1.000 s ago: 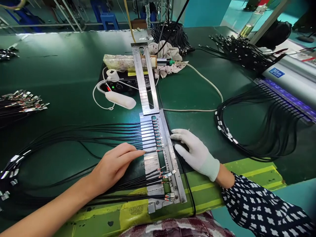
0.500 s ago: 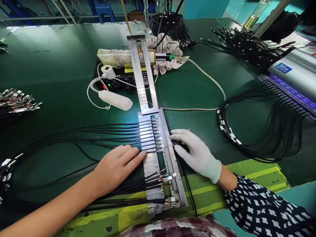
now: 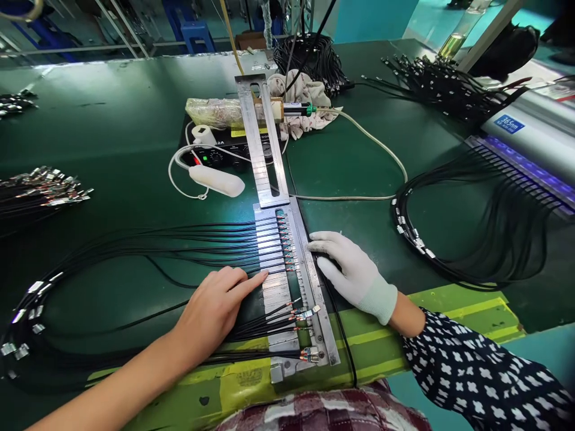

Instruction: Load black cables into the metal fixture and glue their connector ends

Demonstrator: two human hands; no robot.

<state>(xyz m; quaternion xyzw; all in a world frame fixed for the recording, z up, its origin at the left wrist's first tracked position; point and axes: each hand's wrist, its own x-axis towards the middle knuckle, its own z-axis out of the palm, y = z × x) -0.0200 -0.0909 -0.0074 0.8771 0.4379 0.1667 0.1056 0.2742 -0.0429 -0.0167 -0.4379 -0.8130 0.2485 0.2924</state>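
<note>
A metal slotted fixture (image 3: 272,287) lies lengthwise before me, with several black cables (image 3: 220,245) laid across its upper slots. Their stripped ends with small metal connectors (image 3: 291,250) line up along the opening. My bare left hand (image 3: 218,305) has its index finger stretched to the lowest cable of that row, touching at the fixture's left edge; its other fingers bend loosely. In a white glove, my right hand (image 3: 350,269) rests against the fixture's right edge, thumb apart from the fingers. Nearer me, more cable ends (image 3: 309,354) lie over the fixture's lower part.
A slotted metal cover (image 3: 258,146) is raised beyond the fixture, before a black control box (image 3: 220,157). A white lamp-like piece (image 3: 218,181) lies left of it. Cable bundles (image 3: 40,191) sit at left; a silver 365nm unit (image 3: 534,134) with cables (image 3: 417,239) stands right.
The other fingers of my left hand have bent back, leaving the index finger outstretched at the cable. My right hand stays at the fixture's edge. The view has shifted slightly.
</note>
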